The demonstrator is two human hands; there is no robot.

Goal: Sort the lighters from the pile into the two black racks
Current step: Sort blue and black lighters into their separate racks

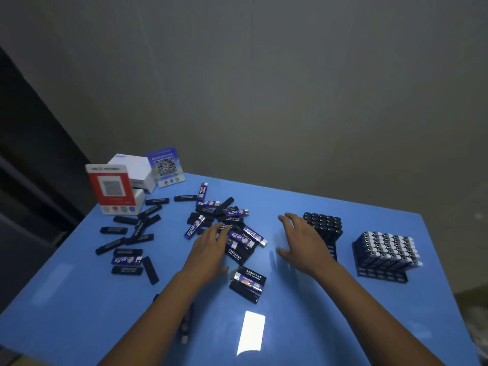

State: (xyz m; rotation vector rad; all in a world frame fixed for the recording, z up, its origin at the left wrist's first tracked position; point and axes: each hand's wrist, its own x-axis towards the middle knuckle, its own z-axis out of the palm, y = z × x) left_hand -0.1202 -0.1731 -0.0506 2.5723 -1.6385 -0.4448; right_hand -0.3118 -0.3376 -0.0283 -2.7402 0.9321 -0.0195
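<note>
With both hands spread and holding nothing, the left hand (211, 249) on the pile (227, 228) at 9 o'clock from the right hand (303, 241) should pinch one lighter for the racks (380, 273) at 3 o'clock.

Bystanders on the blue tabletop (330, 326)

At about ten o'clock of the tabletop we see a red-and-white QR code stand (111, 190) upright at the corner, its code panel facing us; just behind it, toward eleven o'clock, sits a white box (134, 169), and a smaller white box (140, 198) shows at the red stand's foot, touching or nearly touching it. At the white box's three o'clock a blue QR code sign (165, 166) stands tilted, with small coloured icons along its lower edge. Toward six o'clock we find a bright rectangular glare patch (250, 332) on the surface. Beyond the far edge rises a plain grey wall (290, 88), and at nine o'clock a dark doorway or cabinet (31, 167), too dim for us to tell which.
</note>
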